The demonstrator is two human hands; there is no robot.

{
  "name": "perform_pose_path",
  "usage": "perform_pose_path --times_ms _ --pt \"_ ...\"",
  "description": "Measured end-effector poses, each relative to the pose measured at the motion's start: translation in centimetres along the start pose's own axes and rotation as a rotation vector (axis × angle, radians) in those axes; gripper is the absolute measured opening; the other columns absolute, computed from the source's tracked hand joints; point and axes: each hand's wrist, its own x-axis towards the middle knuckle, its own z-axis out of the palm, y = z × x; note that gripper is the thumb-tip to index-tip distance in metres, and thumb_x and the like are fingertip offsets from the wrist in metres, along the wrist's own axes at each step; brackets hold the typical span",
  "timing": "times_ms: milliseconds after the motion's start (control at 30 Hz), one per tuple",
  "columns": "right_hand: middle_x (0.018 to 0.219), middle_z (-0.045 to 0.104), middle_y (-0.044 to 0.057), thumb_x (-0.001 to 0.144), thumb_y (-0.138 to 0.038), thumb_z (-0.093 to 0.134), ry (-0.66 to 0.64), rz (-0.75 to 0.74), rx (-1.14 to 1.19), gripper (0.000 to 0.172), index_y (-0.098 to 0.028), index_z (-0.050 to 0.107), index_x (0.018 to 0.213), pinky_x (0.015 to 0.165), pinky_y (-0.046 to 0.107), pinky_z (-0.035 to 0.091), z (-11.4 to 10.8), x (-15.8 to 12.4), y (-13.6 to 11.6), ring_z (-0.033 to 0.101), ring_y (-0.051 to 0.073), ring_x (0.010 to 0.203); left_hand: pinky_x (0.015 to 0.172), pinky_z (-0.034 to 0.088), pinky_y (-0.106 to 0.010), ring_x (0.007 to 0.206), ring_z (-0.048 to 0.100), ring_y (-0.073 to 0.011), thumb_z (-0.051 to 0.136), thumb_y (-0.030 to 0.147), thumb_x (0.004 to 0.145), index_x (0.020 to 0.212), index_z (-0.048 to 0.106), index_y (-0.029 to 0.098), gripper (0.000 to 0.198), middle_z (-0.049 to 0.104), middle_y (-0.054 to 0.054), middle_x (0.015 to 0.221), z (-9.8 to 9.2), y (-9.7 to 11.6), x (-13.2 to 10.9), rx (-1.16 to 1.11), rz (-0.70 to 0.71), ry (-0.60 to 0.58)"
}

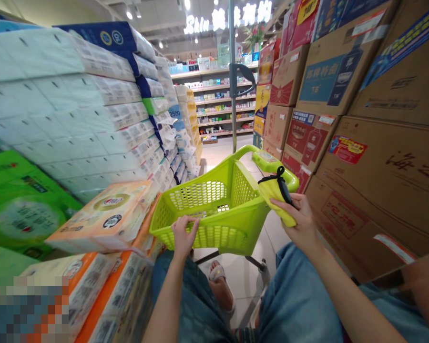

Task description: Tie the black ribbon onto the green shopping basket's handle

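A lime-green shopping cart (214, 214) with perforated sides stands in front of my knees. My left hand (184, 233) rests on its near rim, fingers hooked over the edge and the thumb outside. Little shows inside the basket beyond the perforated floor. In my right hand (300, 216) is a yellow fabric pouch (277, 195) with black trim and a small black loop on top. The fingers pinch it from the side, just beside the cart's handle (293, 180). Part of the pouch is hidden by the fingers.
Tissue packs (64, 81) are stacked high on the left, with an orange pack (110, 205) lying close to the cart. Large cardboard boxes (386, 176) line the right. A pole (232, 114) rises behind the cart. Stocked shelves (225, 97) stand at the back.
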Motion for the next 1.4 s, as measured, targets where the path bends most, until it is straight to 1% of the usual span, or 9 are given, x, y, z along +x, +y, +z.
perform_pose_path --times_ms 467,600,633,767,867,1033,1167,1300,1400 --pt "0.105 0.056 0.007 0.090 -0.018 0.059 -0.048 0.080 -0.005 0.036 -0.032 0.072 0.121 0.082 0.035 0.055 -1.0 -1.5 -4.0 0.062 0.021 0.096 0.087 0.041 -0.039 0.076 0.059 -0.0204 0.043 0.046 0.098 0.070 0.059 0.024 0.039 0.063 0.000 0.070 -1.3 0.6 -0.2 -0.037 -0.128 0.080" --pt "0.106 0.057 0.006 0.089 -0.015 0.061 -0.017 0.077 0.088 0.039 -0.034 0.071 0.122 0.080 0.032 0.054 -0.4 -1.7 -6.5 0.062 0.021 0.097 0.100 0.042 -0.043 0.108 0.059 -0.0248 0.048 0.050 0.095 0.106 0.066 0.024 0.034 0.069 -0.008 0.110 -1.4 5.9 -0.5 -0.111 -0.155 0.132" --pt "0.107 0.057 0.006 0.088 -0.013 0.062 -0.028 0.062 0.121 0.042 -0.034 0.070 0.124 0.080 0.032 0.054 -0.1 -1.9 -7.3 0.062 0.021 0.098 0.105 0.040 -0.043 0.115 0.057 -0.0251 0.052 0.050 0.094 0.113 0.066 0.023 0.035 0.068 -0.008 0.117 -1.4 8.0 -0.9 -0.280 -0.174 0.108" --pt "0.116 0.057 0.007 0.089 -0.009 0.058 -0.122 -0.062 0.170 0.056 -0.038 0.059 0.137 0.084 0.033 0.055 1.8 -2.7 -10.1 0.061 0.022 0.106 0.111 0.039 -0.040 0.128 0.055 -0.0257 0.062 0.054 0.087 0.129 0.062 0.026 0.051 0.067 -0.006 0.128 -1.7 16.3 -3.1 -1.185 -0.508 -0.303" --pt "0.121 0.059 0.010 0.091 -0.017 0.060 -0.208 -0.153 0.055 0.058 -0.036 0.050 0.145 0.094 0.042 0.052 2.6 -3.1 -11.5 0.058 0.026 0.114 0.111 0.042 -0.044 0.127 0.057 -0.0310 0.060 0.063 0.084 0.119 0.070 0.018 0.058 0.071 -0.011 0.121 -2.3 19.3 -4.4 -1.635 -0.838 -0.484" --pt "0.119 0.064 0.013 0.078 -0.069 0.065 -0.441 -0.101 0.114 0.075 -0.026 0.059 0.139 0.092 0.043 0.053 1.7 -3.1 -13.0 0.061 0.029 0.108 0.106 0.048 -0.043 0.117 0.065 -0.0315 0.063 0.062 0.081 0.099 0.075 0.015 0.052 0.076 -0.011 0.104 -2.8 18.7 -4.9 -1.823 -1.070 -0.357" --pt "0.113 0.066 0.007 0.098 -0.035 0.053 -0.335 0.056 0.298 0.035 -0.033 0.065 0.131 0.084 0.030 0.056 2.1 -3.3 -13.7 0.065 0.019 0.101 0.104 0.051 -0.045 0.113 0.067 -0.0322 0.066 0.065 0.078 0.096 0.076 0.016 0.053 0.077 -0.010 0.098 -2.8 18.0 -5.0 -1.833 -1.148 -0.321" --pt "0.110 0.062 0.008 0.095 -0.018 0.052 -0.196 0.175 0.244 0.043 -0.033 0.061 0.134 0.077 0.029 0.059 4.1 -4.3 -13.1 0.066 0.017 0.093 0.105 0.051 -0.045 0.119 0.065 -0.0328 0.069 0.070 0.074 0.109 0.073 0.020 0.062 0.075 -0.010 0.113 -2.8 18.1 -5.6 -1.827 -1.079 -0.310" --pt "0.131 0.056 0.013 0.093 -0.015 0.053 -0.144 0.082 0.011 0.051 -0.032 0.055 0.141 0.091 0.042 0.057 4.5 -5.2 -12.6 0.061 0.024 0.112 0.108 0.049 -0.042 0.121 0.064 -0.0306 0.082 0.051 0.071 0.118 0.069 0.020 0.058 0.074 -0.010 0.116 -2.7 18.5 -5.9 -1.732 -1.028 -0.311"
